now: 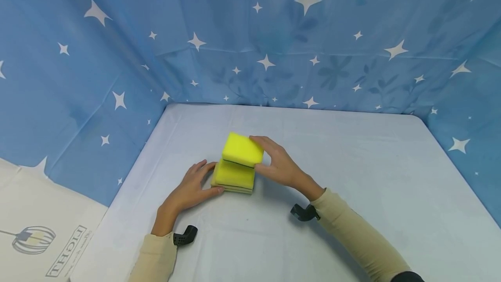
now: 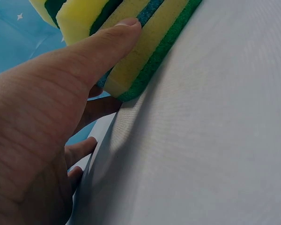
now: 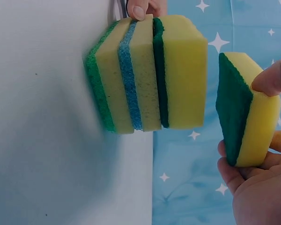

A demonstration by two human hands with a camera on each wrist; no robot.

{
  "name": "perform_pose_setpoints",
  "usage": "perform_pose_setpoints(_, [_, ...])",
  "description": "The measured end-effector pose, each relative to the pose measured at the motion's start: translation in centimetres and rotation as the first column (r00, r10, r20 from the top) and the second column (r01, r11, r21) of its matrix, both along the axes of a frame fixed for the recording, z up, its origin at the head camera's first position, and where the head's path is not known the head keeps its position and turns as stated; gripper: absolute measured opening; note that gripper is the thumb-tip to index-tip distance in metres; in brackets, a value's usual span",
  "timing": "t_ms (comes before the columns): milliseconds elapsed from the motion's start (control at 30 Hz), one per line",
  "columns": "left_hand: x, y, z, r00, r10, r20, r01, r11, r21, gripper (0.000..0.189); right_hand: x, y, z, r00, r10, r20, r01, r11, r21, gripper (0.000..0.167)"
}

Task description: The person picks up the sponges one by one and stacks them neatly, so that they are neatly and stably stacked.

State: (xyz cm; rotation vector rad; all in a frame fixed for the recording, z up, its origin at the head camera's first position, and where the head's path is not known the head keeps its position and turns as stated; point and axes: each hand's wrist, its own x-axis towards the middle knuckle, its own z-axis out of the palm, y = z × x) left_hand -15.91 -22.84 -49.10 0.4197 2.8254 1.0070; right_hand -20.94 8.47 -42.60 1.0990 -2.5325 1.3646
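Three sponges lie flat in a stack on the table. From the bottom, the right wrist view shows a pale sponge with a green scouring layer, a pale sponge with a blue one, and a bright yellow sponge with a dark green one. My left hand holds the stack's left end low down, its thumb along the near side. Above the stack, and apart from it, my right hand pinches another yellow sponge by its right end, dark green layer facing down.
A white-covered table extends around the hands. Blue curtains with white stars hang behind it and at both sides. Pale printed material lies at the lower left. Black wrist mounts sit at both cuffs.
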Motion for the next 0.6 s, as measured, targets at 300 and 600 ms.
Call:
perform_pose_setpoints(300, [0.05, 0.05, 0.05, 1.000, 0.001, 0.006, -0.001, 1.000, 0.003, 0.090, 0.58, -0.21, -0.13, 1.000, 0.026, 0.004, -0.026, 1.000, 0.014, 0.072])
perform_pose_setpoints(600, [0.11, 0.04, 0.14, 1.000, 0.009, 0.015, -0.009, 1.000, -0.001, 0.091, 0.93, -0.55, -0.32, 0.999, 0.031, 0.007, -0.032, 0.999, 0.033, 0.073])
